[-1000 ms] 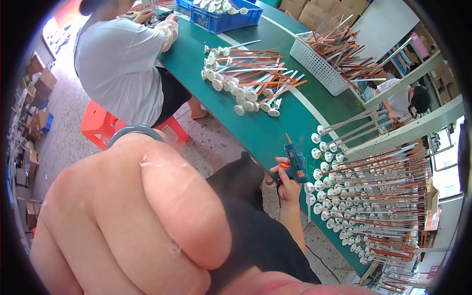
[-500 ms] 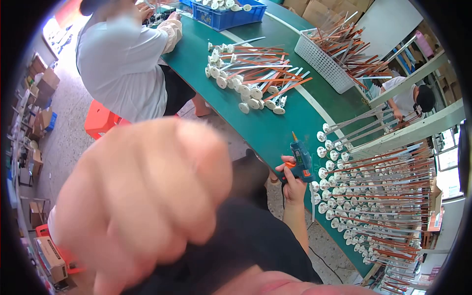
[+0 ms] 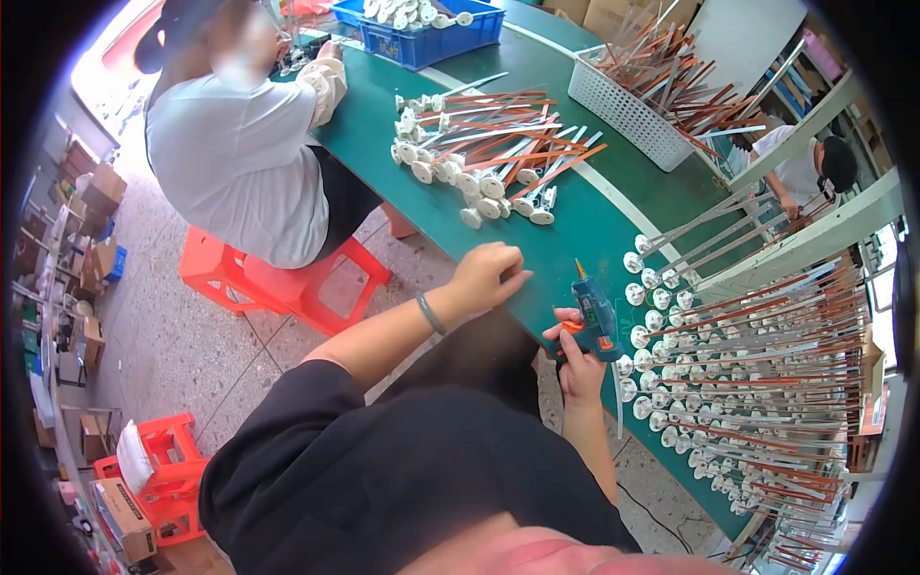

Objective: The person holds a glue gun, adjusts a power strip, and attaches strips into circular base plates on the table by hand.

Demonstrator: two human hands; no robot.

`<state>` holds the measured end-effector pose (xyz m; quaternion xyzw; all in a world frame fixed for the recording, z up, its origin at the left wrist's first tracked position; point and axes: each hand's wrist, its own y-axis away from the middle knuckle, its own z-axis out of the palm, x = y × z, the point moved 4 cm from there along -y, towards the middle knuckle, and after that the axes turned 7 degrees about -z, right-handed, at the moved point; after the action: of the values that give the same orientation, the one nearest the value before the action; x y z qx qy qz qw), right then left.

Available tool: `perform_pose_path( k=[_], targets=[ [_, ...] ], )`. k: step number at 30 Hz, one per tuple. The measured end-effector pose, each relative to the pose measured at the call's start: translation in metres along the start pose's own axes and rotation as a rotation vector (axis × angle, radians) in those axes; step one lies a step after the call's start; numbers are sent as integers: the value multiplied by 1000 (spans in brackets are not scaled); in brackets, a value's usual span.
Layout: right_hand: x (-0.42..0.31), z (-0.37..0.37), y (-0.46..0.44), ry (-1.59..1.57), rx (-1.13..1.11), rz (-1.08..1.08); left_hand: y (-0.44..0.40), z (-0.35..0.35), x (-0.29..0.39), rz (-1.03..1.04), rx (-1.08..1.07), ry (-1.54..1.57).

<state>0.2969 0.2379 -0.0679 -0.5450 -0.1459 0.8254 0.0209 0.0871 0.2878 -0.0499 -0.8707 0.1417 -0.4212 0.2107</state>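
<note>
My left hand, with a bracelet on its wrist, is at the near edge of the green table. Its fingers are curled together, the thumb stands out, and nothing shows in it. In my right hand is a teal glue gun with an orange trigger, its nozzle pointing away from me. Beyond my left hand lies a loose pile of white round bases with white and brown strips. Many similar pieces stand in rows to the right of the glue gun.
A co-worker sits at the table's far left on a red stool. Farther back are a blue crate of white parts and a white basket of strips. Another person is behind the frame at right. Stacked red stools stand lower left.
My left hand has moved from close in front of the camera out to the table edge, uncovering my body and the stools. My right hand still holds the glue gun.
</note>
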Motion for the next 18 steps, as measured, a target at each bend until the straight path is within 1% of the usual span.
perform_pose_path(
  k=[2,5,9,11,13,18],
  targets=[
    [0,0,0,-9,20,-15,0,6,4,64,9,-81],
    [-1,2,-4,8,45,-40,0,7,9,119,87,-148],
    [3,-1,-5,-24,89,33,2,4,13,204,139,-232],
    [4,-1,-8,-28,82,6,1,4,14,240,160,-237],
    [0,2,-9,9,61,-19,2,5,13,241,145,-239],
    [-7,5,-11,106,-4,24,4,4,10,242,96,-278]
  ],
)
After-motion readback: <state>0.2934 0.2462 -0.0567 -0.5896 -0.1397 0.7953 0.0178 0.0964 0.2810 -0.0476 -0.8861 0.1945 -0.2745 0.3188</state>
